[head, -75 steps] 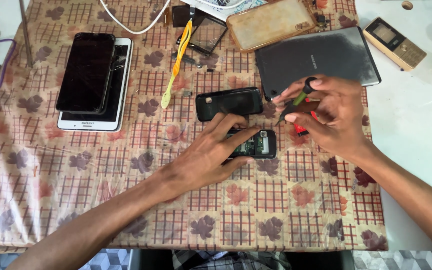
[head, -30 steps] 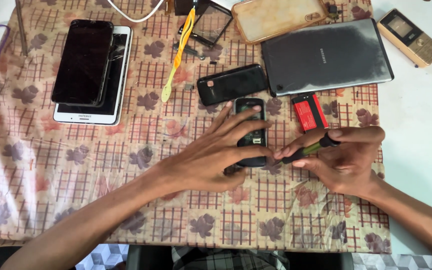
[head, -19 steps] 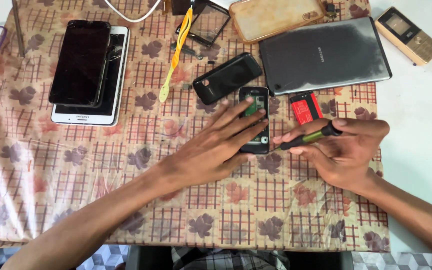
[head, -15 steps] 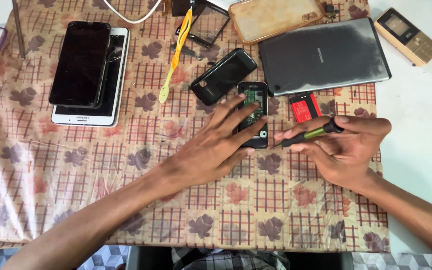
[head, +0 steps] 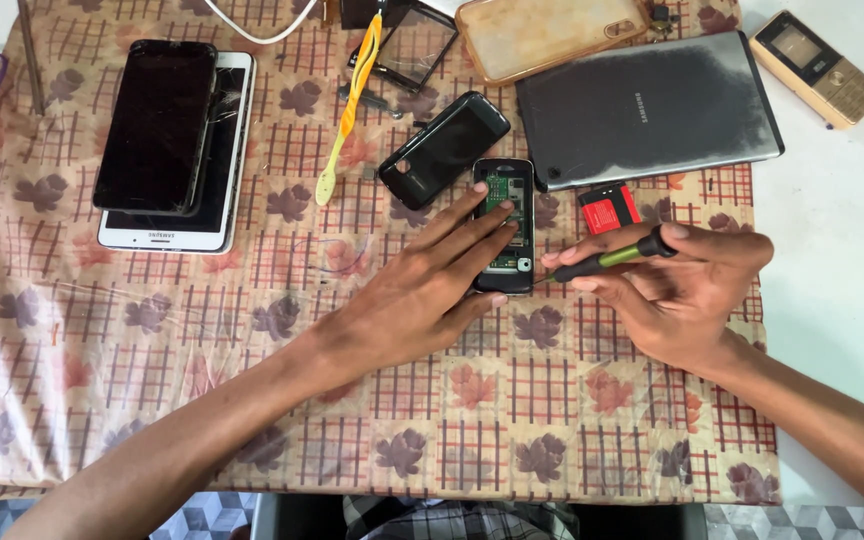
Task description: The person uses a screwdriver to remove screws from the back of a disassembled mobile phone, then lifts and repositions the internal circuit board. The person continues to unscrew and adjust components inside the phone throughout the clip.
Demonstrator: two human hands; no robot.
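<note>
Fingers of the left hand [head: 422, 290] lie flat and spread across the small black opened handset with its green circuit board exposed [head: 505, 225], pinning it to the brown leaf-patterned checked tablecloth [head: 252, 330] near the middle of the table, just below the grey tablet lying face down [head: 652, 110]. Right hand [head: 687, 290] is closed around a slim screwdriver with a black and green handle [head: 617, 255], tip aimed at the handset's lower right edge; whether the tip already sits in a screw cannot be told. Judgement: the work goes best with the left fingers pressing evenly so the body does not swivel, the driver kept in line with the screw and turned from the fingertips under light pressure. Red rectangular battery [head: 609, 208] lies just right of the handset, black plastic back cover [head: 444, 148] just upper left; any loosened screws would be easily lost on this busy cloth.
</note>
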